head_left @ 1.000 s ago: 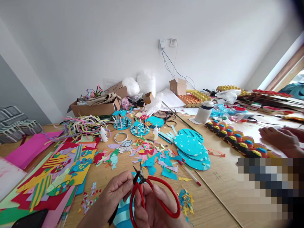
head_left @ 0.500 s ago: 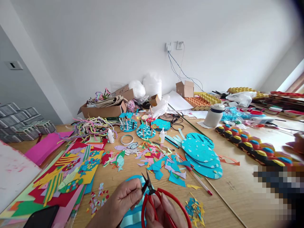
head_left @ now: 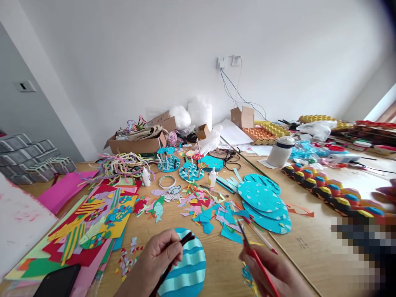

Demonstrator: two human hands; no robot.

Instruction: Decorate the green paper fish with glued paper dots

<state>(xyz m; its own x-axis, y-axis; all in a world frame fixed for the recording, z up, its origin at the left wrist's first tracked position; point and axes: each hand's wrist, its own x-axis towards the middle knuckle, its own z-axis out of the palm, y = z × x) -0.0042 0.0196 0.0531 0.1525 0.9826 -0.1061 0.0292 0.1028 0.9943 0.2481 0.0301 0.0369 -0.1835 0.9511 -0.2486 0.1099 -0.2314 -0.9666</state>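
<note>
My left hand is closed around dark brown pipe cleaners, their ends sticking out above the thumb and their tails hanging below the fist. Under them lies a blue paper disc with pale wavy strips across it, partly covered by the hand. To the right, my right hand grips red-handled scissors, seen edge-on, with dark blades pointing up and left. Small blue and yellow paper bits lie beneath that hand.
Decorated paper fish on coloured sheets and a black phone lie at left. Paper scraps, glue bottles, a tape roll and blue discs are beyond the hands. A thin stick lies at right.
The scissors have moved away from the pipe cleaners, to the right with my right hand, and their handles have come together. My left hand keeps its hold above the disc.
</note>
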